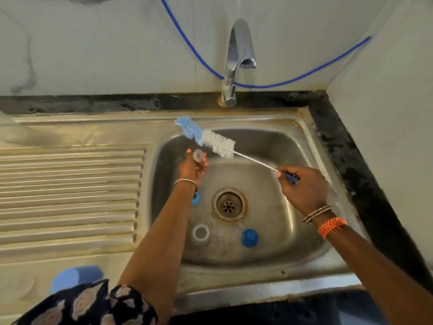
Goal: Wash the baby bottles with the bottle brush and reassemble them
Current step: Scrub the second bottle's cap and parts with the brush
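Blue cap (pixel 196 198) half behind wrist

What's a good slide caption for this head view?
Right hand holds bottle brush over sink; left hand grips clear teat.

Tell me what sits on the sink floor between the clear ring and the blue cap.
Nothing: in the head view only wet steel lies between the clear ring and the blue cap.

Right hand (pixel 304 187) gripping bottle brush (pixel 219 146), left hand (pixel 193 166) holding clear nipple (pixel 198 154), over sink (pixel 302 130)
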A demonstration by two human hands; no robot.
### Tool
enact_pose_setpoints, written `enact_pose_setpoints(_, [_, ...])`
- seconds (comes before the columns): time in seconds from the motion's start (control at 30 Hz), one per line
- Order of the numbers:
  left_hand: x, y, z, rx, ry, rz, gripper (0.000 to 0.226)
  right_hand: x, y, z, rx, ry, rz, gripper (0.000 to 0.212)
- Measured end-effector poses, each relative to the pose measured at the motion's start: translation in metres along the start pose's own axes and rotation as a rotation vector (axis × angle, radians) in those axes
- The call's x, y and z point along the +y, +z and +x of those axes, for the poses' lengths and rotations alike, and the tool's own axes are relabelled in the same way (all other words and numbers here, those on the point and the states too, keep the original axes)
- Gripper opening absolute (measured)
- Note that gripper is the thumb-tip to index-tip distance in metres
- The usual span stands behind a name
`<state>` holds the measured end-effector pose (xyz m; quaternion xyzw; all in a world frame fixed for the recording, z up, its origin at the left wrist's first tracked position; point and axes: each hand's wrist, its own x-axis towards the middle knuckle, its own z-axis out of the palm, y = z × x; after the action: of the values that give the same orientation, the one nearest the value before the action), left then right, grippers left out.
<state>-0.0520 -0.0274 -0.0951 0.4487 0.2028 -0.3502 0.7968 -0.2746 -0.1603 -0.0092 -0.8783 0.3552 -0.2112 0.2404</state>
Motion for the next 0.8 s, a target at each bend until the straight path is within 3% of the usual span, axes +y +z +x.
enact_pose_setpoints(0.1, [0.033,0.003,-0.014,-0.082,-0.058,-0.135,0.051,-0.006,-0.011,-0.016,0.096,-0.042,0.029,0.009])
enact_pose_setpoints(0.27, [0.07,0.01,-0.053,-0.192,-0.043,-0.227,0.047,-0.014,-0.031,-0.037,0.178,-0.114,0.017,0.013])
enact_pose_setpoints(0.4, [0.087,0.011,-0.077,-0.202,0.016,-0.204,0.036,-0.02,-0.049,-0.056,0.227,-0.251,-0.106,0.014])
enact_pose_setpoints(0.63, [0.099,0.013,-0.107,-0.175,0.023,-0.166,0.042,-0.034,-0.063,-0.074,0.298,-0.274,-0.225,0.012])
enact_pose_setpoints(0.8, [0.108,0.008,-0.103,-0.09,0.068,0.021,0.04,-0.032,-0.073,-0.077,0.354,-0.492,-0.374,0.02])
